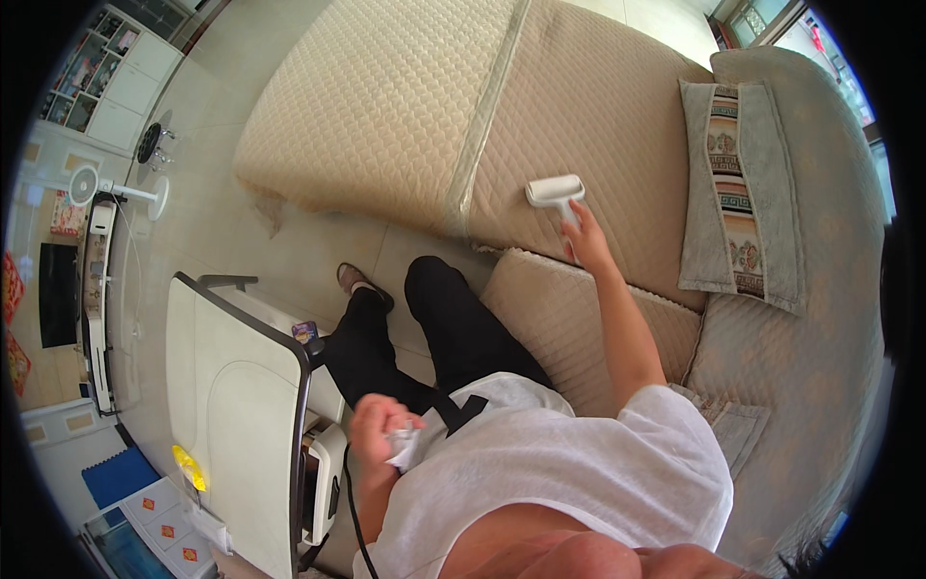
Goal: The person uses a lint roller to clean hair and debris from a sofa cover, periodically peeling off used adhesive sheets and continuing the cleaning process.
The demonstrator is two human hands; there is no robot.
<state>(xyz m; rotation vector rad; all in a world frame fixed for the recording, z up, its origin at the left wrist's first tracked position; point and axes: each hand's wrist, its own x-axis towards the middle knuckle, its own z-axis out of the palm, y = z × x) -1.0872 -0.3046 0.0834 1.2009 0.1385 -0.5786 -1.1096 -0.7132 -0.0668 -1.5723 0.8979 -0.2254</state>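
My right hand [589, 239] holds a white lint roller [553, 189] by its handle. The roller head lies over the beige quilted cover [579, 108] of the sofa, apparently touching it. Close to my waist, my left hand [371, 428] is closed around a crumpled white sheet [403, 446], perhaps paper or used roller tape; it is slightly blurred. Right of the roller, a grey cushion [778, 203] with a patterned centre band leans against the sofa backrest [832, 166].
At my left stands a white table [217, 347] with a dark rim, a yellow packet [189, 467] on its edge. Farther off are a white fan [158, 197], a black-topped stool [150, 142] and a television [58, 295]. A black cable [354, 492] hangs beside me.
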